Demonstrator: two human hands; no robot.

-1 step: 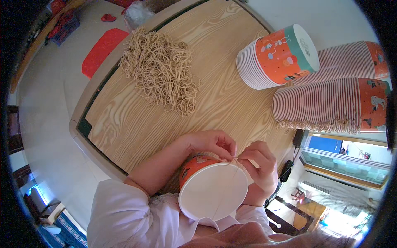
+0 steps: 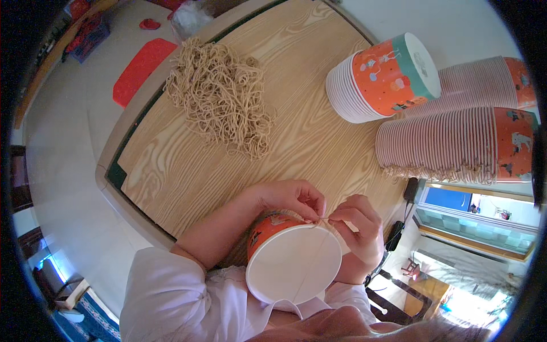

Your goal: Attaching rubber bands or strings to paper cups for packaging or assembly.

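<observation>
An orange paper bucket [image 2: 265,235] is held close against my body, its round white mouth tilted up toward me. At the far side of its rim, my left hand [image 2: 296,199] has thumb and fingertips pinched on a thin tan string [image 2: 323,218]. My right hand [image 2: 360,225] pinches the same string just to the right, the fingertips of both hands almost touching. A fine strand also runs down across the white mouth. Whether the string forms a knot there is too small to tell.
A tangled heap of tan string [image 2: 219,100] lies on the wood-grain table [image 2: 171,165]. Nested orange paper buckets [image 2: 382,77] stand at the back right. Two longer stacks lie beside them, the nearer stack [image 2: 439,142] with string ends along its rims. Black cables [image 2: 393,236] hang past the right edge.
</observation>
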